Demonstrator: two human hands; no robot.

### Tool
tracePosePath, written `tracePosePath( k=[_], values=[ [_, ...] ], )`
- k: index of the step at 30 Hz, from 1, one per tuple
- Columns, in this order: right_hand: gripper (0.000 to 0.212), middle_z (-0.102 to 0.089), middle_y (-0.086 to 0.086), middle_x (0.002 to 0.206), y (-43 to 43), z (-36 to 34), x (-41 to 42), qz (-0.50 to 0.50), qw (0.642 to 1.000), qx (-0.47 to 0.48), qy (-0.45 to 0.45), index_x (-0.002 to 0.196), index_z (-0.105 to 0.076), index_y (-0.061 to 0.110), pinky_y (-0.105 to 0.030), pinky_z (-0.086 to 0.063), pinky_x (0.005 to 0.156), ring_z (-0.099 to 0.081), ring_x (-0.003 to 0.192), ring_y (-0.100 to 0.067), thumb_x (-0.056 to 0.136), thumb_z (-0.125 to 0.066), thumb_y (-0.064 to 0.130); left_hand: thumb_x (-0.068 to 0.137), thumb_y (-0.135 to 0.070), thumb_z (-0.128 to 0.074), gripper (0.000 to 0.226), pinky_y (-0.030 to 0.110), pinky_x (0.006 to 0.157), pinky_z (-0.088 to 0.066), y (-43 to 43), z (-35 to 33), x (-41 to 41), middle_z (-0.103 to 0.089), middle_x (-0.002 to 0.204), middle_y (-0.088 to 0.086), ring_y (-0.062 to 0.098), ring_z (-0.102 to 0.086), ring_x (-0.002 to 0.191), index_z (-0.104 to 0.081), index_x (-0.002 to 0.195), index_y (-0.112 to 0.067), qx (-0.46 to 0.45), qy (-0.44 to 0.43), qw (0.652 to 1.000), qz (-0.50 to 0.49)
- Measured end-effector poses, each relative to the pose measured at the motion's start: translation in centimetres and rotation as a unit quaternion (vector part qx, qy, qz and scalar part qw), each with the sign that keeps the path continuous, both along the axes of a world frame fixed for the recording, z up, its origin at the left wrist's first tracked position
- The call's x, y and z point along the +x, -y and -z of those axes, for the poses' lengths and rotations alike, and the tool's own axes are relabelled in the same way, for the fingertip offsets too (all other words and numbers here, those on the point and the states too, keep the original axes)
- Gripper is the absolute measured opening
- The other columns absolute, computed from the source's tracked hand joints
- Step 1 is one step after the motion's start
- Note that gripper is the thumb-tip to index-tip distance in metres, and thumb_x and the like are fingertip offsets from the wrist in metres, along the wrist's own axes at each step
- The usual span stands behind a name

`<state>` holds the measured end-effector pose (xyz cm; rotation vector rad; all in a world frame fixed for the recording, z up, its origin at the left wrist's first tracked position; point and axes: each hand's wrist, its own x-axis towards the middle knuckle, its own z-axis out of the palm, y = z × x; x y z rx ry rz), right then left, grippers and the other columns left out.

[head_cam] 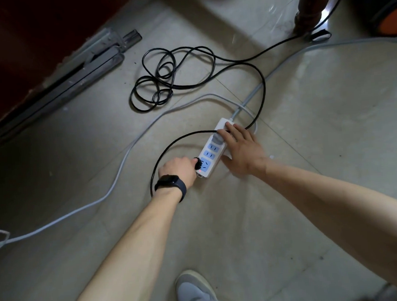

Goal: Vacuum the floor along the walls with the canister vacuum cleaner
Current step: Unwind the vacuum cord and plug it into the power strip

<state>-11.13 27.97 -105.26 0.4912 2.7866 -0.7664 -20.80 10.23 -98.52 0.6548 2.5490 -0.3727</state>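
Observation:
A white power strip (207, 155) with blue sockets and a lit red lamp lies on the tiled floor. My left hand (178, 170), a dark band on its wrist, grips the black plug (197, 163) at the strip's nearest socket. My right hand (241, 148) lies flat with straight fingers on the strip's far end, pressing it down. The plug's black cord (164, 75) loops left, coils in a pile, then runs to the canister vacuum cleaner (387, 7), dark with an orange wheel, at the top right corner.
A grey cable (121, 165) from the strip snakes across the floor to the left edge. Grey metal rails (88, 66) lie along a dark red wall at the upper left. A dark wooden furniture leg (306, 13) stands at the top right. My grey shoe (193, 289) is at the bottom.

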Motion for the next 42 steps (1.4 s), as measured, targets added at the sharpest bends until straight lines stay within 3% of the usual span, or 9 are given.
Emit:
tracePosePath(
  k=[7, 17, 24, 29, 33, 36, 42],
  values=[
    [0.083, -0.006, 0.0, 0.174, 0.0, 0.5, 0.0, 0.002, 1.0, 0.0, -0.009, 0.163, -0.013, 0.035, -0.039, -0.004, 0.126, 0.0, 0.158, -0.02, 0.095, -0.06, 0.048, 0.105, -0.04, -0.032, 0.032, 0.037, 0.059, -0.033, 0.3, 0.7, 2.0, -0.065, 0.101, 0.014, 0.039, -0.062, 0.087, -0.046, 0.111, -0.012, 0.084, -0.061, 0.992, 0.076],
    [0.082, -0.009, 0.0, 0.174, 0.2, 0.5, 0.3, 0.001, 0.999, 0.024, -0.024, 0.163, -0.014, 0.034, -0.041, -0.007, 0.126, -0.005, 0.158, -0.023, 0.096, -0.058, 0.048, 0.103, -0.031, -0.045, 0.024, 0.035, 0.053, -0.032, 1.9, 0.9, 2.1, -0.06, 0.095, 0.012, 0.039, -0.063, 0.077, -0.058, 0.108, -0.012, 0.158, -0.075, 0.979, 0.109],
    [0.078, -0.012, -0.003, 0.173, -0.5, 1.0, 0.3, -0.041, 0.995, 0.078, -0.043, 0.159, -0.024, 0.027, -0.055, -0.002, 0.125, 0.0, 0.16, -0.031, 0.095, -0.05, 0.063, 0.101, -0.026, -0.047, 0.017, 0.035, 0.056, -0.03, 0.1, 0.9, 1.8, -0.061, 0.099, 0.009, 0.036, -0.063, 0.082, -0.057, 0.108, -0.014, 0.106, -0.082, 0.984, 0.115],
    [0.078, -0.015, -0.002, 0.173, -1.0, 1.0, 0.5, -0.051, 0.996, 0.063, -0.048, 0.158, -0.024, 0.03, -0.055, -0.001, 0.125, -0.003, 0.16, -0.03, 0.095, -0.041, 0.072, 0.101, -0.023, -0.045, 0.017, 0.036, 0.058, -0.033, -1.0, 1.8, 2.2, -0.061, 0.104, 0.009, 0.035, -0.064, 0.085, -0.053, 0.113, -0.013, 0.079, -0.066, 0.987, 0.123],
    [0.074, -0.018, -0.005, 0.172, -0.4, 0.8, 0.7, -0.021, 0.996, 0.063, -0.058, 0.158, -0.028, 0.032, -0.054, -0.01, 0.125, -0.009, 0.158, -0.031, 0.096, -0.042, 0.07, 0.102, -0.026, -0.044, 0.019, 0.035, 0.06, -0.029, -0.7, 1.9, 2.0, -0.063, 0.1, 0.008, 0.034, -0.062, 0.083, -0.056, 0.108, -0.014, 0.105, -0.076, 0.983, 0.128],
    [0.073, -0.02, -0.009, 0.17, 0.0, 0.5, 0.2, -0.014, 0.997, 0.066, -0.035, 0.156, -0.031, 0.032, -0.055, -0.026, 0.118, -0.022, 0.149, -0.041, 0.094, -0.048, 0.068, 0.099, -0.024, -0.047, 0.017, 0.033, 0.07, -0.024, -0.3, 1.9, 1.2, -0.066, 0.098, 0.006, 0.031, -0.062, 0.089, -0.06, 0.104, -0.016, 0.116, -0.092, 0.979, 0.14],
    [0.074, -0.019, -0.011, 0.171, 1.3, -0.3, -0.1, -0.062, 0.996, 0.049, -0.042, 0.161, -0.029, 0.033, -0.049, -0.035, 0.113, -0.036, 0.134, -0.044, 0.096, -0.059, 0.054, 0.099, -0.03, -0.046, 0.019, 0.034, 0.084, -0.031, 1.6, 1.4, -2.7, -0.066, 0.105, 0.0, 0.024, -0.059, 0.102, -0.062, 0.107, -0.025, 0.05, -0.094, 0.986, 0.132]
  ],
)
